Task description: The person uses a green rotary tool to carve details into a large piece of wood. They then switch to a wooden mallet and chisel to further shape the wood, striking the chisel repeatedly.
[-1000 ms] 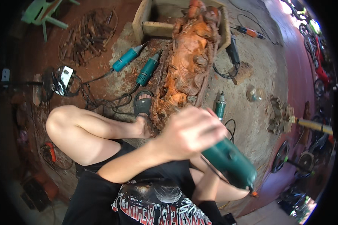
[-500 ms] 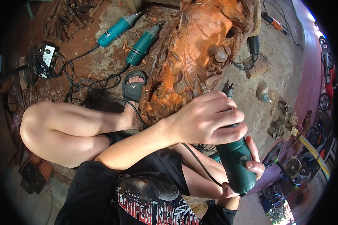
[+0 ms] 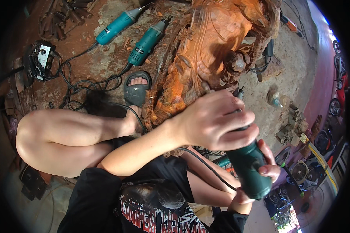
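Observation:
A dark green die grinder (image 3: 249, 167) is held in both of my hands, its body slanting down toward the lower right. My left hand (image 3: 217, 120) is closed over its front part, and the collet end (image 3: 240, 92) pokes out beyond the knuckles. Around the rear body, my right hand (image 3: 269, 163) is closed, thumb and fingertips showing on the right side. Just past my left hand lies a large carved piece of orange-brown wood (image 3: 214, 50), with flowing grooves and a rounded knob. A small pointed piece beside my left knuckles is too hidden to name.
Two teal die grinders (image 3: 118, 26) (image 3: 147, 44) lie on the floor left of the wood, their cords tangled near a control box (image 3: 42, 61). My sandalled foot (image 3: 137, 87) is beside the wood. Wood scraps (image 3: 289, 124), a jar (image 3: 275, 98) and an orange-and-black tool (image 3: 291, 24) lie right.
The grinder and both hands have shifted slightly to the right, with the grinder tilting a little more. The view has also moved slightly. Both hands keep their hold.

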`<state>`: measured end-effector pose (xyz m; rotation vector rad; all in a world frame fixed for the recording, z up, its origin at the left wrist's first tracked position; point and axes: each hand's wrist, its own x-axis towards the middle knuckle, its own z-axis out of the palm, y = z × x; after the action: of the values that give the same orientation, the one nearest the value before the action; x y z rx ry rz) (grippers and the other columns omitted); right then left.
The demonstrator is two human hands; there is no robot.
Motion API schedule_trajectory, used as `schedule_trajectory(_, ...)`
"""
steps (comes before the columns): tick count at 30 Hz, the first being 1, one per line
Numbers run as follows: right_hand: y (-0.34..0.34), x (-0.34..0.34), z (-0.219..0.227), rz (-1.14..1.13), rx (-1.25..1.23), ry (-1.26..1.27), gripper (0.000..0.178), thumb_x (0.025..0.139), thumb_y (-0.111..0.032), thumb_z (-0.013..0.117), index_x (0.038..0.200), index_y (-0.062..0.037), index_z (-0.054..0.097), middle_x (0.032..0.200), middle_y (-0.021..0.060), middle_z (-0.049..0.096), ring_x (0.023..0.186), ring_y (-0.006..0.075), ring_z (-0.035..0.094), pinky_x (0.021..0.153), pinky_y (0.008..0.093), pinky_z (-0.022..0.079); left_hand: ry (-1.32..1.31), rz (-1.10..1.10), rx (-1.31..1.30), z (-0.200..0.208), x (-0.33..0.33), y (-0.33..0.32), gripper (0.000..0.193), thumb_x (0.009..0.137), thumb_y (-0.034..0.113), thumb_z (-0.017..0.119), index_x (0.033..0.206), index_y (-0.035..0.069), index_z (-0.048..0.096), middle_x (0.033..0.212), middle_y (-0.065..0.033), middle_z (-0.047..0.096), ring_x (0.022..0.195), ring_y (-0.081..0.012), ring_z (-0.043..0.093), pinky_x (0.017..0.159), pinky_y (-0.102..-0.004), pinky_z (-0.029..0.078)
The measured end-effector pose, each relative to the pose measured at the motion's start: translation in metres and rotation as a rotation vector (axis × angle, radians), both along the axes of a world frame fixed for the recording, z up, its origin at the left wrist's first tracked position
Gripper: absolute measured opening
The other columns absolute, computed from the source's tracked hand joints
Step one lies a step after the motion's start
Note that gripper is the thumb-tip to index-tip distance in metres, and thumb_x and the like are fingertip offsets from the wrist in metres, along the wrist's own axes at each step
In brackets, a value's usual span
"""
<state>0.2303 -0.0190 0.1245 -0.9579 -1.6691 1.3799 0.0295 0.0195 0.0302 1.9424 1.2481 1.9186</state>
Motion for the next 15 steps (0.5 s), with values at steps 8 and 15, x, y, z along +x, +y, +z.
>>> schedule_trajectory(8,0.031,0.019,0.023,0.061,-0.222,0.103,0.079,0.062,-0.034,0.094,0.126,-0.0156,0.051,0.149,0.0346,0.043,0.137,0.0499,0.049,0.113,0.058,0.046,0.032,0.01,-0.149,0.012,0.016,-0.005,0.024,0.086,0.017,0.077,0.108,0.018,0.071,0.098,-0.0026,0.067,0.081,-0.0156,0.068,0.062,-0.0296,0.058)
schedule_trajectory(15,0.027,0.015,0.025,-0.015,-0.262,0.059,0.081,0.062,-0.047,0.097,0.122,-0.0156,0.053,0.147,0.0344,0.047,0.137,0.0475,0.051,0.114,0.0555,0.046,0.035,0.056,-0.153,0.007,0.015,-0.009,0.026,0.084,0.016,0.076,0.11,0.018,0.071,0.1,-0.0022,0.068,0.081,-0.0163,0.068,0.063,-0.0297,0.057)
